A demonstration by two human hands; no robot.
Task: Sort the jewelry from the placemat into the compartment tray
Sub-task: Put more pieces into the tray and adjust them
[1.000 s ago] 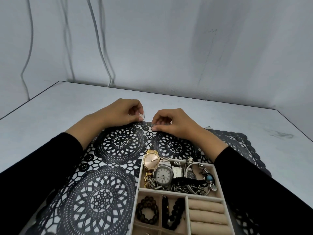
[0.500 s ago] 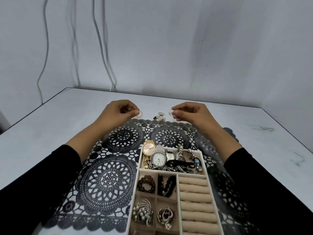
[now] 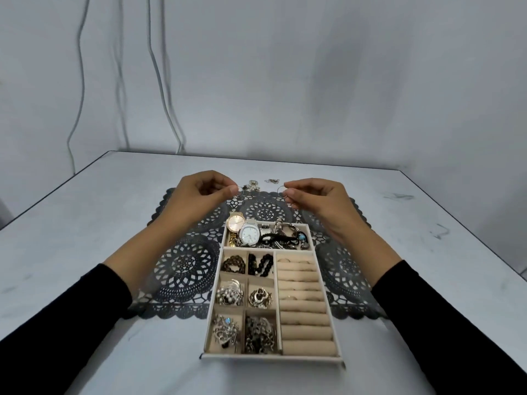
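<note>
Head: hoop point(image 3: 240, 189) between left fingers point(image 3: 231, 190)

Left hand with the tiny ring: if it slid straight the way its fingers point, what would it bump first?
Probably the other thin silvery hoop pinched by the right hand. The left hand, pinching its own thin silvery hoop, points sideways at it; both seem equally raised, though depth is unclear.
</note>
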